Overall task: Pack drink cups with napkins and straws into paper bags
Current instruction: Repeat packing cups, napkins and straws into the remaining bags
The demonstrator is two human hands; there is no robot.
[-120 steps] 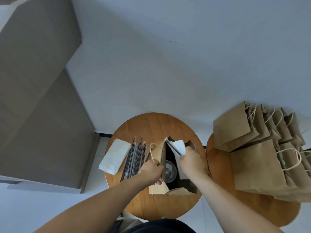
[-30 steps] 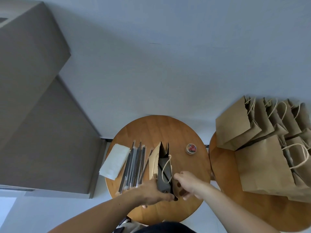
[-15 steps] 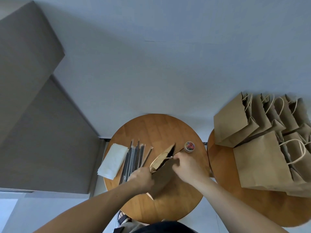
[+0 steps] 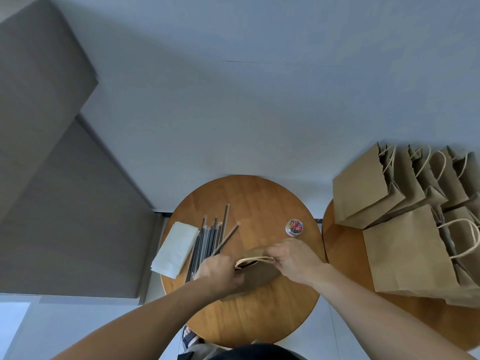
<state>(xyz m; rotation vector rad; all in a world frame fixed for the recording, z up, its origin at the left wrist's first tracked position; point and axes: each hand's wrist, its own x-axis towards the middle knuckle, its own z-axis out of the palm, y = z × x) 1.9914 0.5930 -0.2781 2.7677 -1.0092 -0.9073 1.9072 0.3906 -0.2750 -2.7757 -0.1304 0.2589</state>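
Observation:
A brown paper bag (image 4: 259, 278) stands near the middle of the round wooden table (image 4: 249, 203), its mouth pressed nearly flat. My left hand (image 4: 219, 272) grips the bag's left side. My right hand (image 4: 294, 259) pinches the top edge and the rope handles together on the right. The bag's contents are hidden. Left of the bag lie several dark wrapped straws (image 4: 211, 237) and a stack of white napkins (image 4: 175, 245).
A small clear tub of coloured paper clips (image 4: 294, 227) sits behind my right hand. Several brown paper bags (image 4: 405, 229) crowd a second wooden table (image 4: 340, 245) to the right. A grey wall panel rises at the left.
The bag's mouth, open with a napkin and straw going in four seconds ago, has been squeezed shut. Both hands have closed in on its top edge and handles.

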